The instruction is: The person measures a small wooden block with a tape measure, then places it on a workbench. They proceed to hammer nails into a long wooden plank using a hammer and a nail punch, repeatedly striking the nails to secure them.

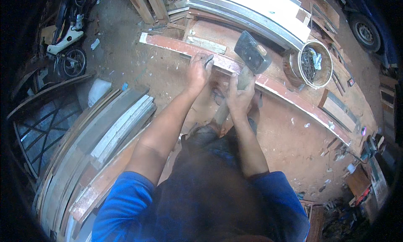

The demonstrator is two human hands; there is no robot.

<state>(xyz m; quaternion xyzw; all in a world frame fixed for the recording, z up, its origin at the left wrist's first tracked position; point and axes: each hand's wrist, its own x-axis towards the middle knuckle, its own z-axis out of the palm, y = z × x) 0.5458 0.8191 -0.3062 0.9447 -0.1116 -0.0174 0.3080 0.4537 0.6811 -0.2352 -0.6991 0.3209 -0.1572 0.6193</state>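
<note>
In my right hand point(241, 95) is the handle of a sledgehammer point(252, 53), gripped close below its heavy dark head. The head stands raised over the far side of a long reddish plank point(168, 43) with whitish edges. The handle slants down towards my body. My left hand point(198, 73) is closed at the plank, left of the hammer. A short dark piece point(208, 61) pokes out of its fingers, pointed end up; most of it is hidden, so its kind cannot be told. The plank runs crosswise in front of me, from upper left to lower right.
Beyond the plank lies a stack of pale boards point(252, 9). A round bucket point(291, 69) of nails stands at right, near a wood block point(339, 111). More boards point(79, 143) are piled at left, below a motorcycle point(67, 42). A vehicle wheel point(364, 32) shows far right.
</note>
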